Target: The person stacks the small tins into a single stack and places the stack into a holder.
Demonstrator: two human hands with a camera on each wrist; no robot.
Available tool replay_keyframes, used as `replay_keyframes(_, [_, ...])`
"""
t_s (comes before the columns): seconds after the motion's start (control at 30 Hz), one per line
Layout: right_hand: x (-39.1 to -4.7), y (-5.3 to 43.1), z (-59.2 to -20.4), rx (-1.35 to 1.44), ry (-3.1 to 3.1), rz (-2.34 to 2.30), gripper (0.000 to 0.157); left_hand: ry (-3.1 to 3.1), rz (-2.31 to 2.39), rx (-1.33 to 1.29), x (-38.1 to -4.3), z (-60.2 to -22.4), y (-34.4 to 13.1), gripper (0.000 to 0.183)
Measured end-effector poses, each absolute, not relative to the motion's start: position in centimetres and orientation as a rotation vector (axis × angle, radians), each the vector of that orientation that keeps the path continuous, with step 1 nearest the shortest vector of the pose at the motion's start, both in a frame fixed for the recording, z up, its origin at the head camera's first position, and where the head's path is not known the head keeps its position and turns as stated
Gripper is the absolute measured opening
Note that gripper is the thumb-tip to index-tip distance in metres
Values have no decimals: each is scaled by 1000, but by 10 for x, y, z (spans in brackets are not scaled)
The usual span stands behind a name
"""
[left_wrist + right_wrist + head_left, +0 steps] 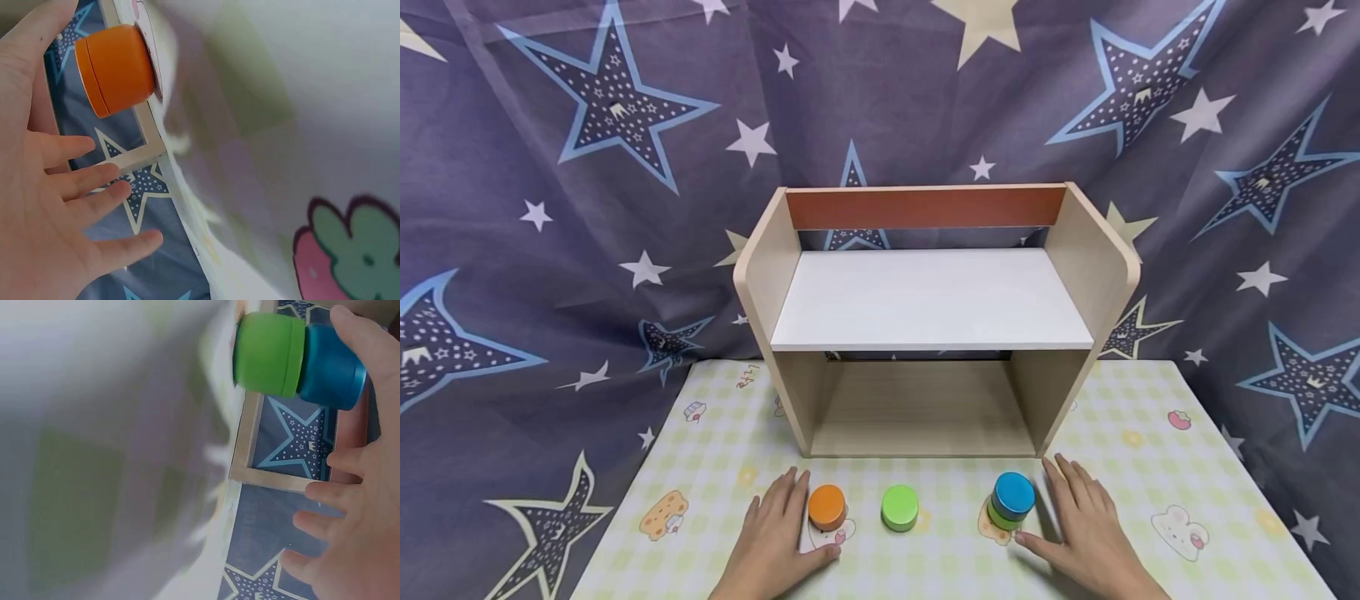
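In the head view my left hand (pixel 772 533) lies at the left of a small round orange jar (pixel 827 507), fingers straight and thumb spread. The left wrist view shows a gap between that hand and the orange jar (pixel 119 70). A green jar (pixel 899 507) stands alone in the middle. Farther right, a blue jar (pixel 1014 493) is stacked on another green jar (pixel 265 353). My right hand (pixel 1084 533) is just right of this stack, fingers extended, thumb reaching toward its near side. Whether the thumb touches the stack I cannot tell. Neither hand holds anything.
Behind the jars stands a wooden two-level shelf (pixel 932 300) with a white upper board and a brown back rail. It rests on a table with a green checked cloth (pixel 685 467). A star-patterned curtain (pixel 700 208) hangs behind and at both sides.
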State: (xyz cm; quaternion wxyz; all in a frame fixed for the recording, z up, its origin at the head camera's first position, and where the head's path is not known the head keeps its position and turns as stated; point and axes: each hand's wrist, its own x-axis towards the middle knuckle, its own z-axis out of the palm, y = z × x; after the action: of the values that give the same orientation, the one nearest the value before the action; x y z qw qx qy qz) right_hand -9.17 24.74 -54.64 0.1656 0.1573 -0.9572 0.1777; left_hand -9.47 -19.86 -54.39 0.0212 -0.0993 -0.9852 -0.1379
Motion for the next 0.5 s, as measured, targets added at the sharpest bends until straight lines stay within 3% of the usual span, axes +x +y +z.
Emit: replay_keyframes(0.5, [-90,238,-548,449,-2719,870,111,-2971,-763,-294,-92,-539,-192,101])
